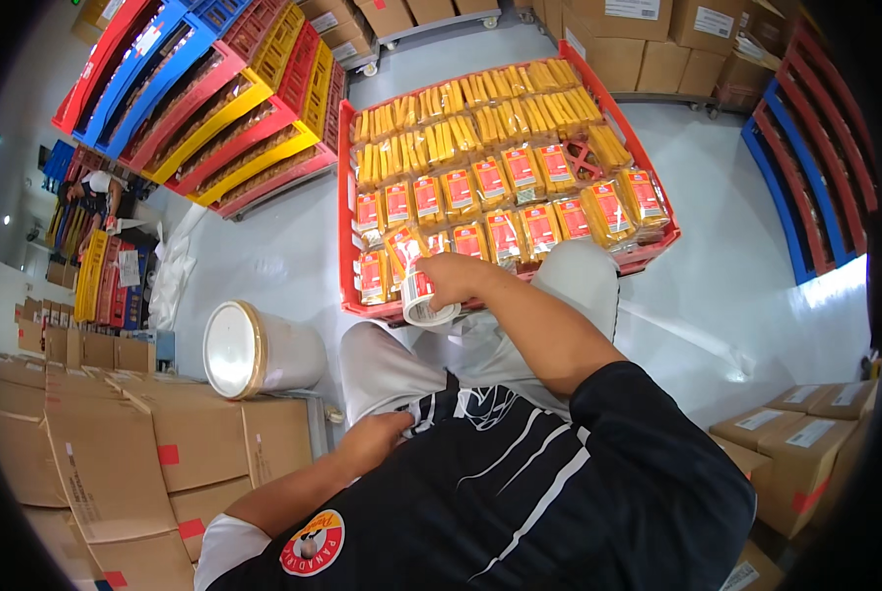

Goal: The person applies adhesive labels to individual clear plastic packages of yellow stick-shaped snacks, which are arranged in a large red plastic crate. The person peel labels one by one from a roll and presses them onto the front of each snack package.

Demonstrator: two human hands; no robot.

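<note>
A red plastic crate (348, 277) lies in front of me, filled with rows of clear-wrapped packs of yellow stick-shaped food. The packs in the two nearer rows (489, 181) bear red-and-white labels; the farther packs (441, 140) show none. My right hand (448, 281) grips a roll of labels (430, 306) at the crate's near left edge, over a labelled pack (405, 247) that sits tilted on the others. My left hand (382, 439) rests at my waist against the black shirt, its fingers partly hidden, so whether it holds anything cannot be told.
A lidded white bucket (263, 351) stands at left beside stacked cardboard boxes (189, 436). Coloured crates (226, 111) are stacked at upper left, others (810, 162) at right. More boxes (803, 436) stand lower right. A person (105, 196) is at far left by crates.
</note>
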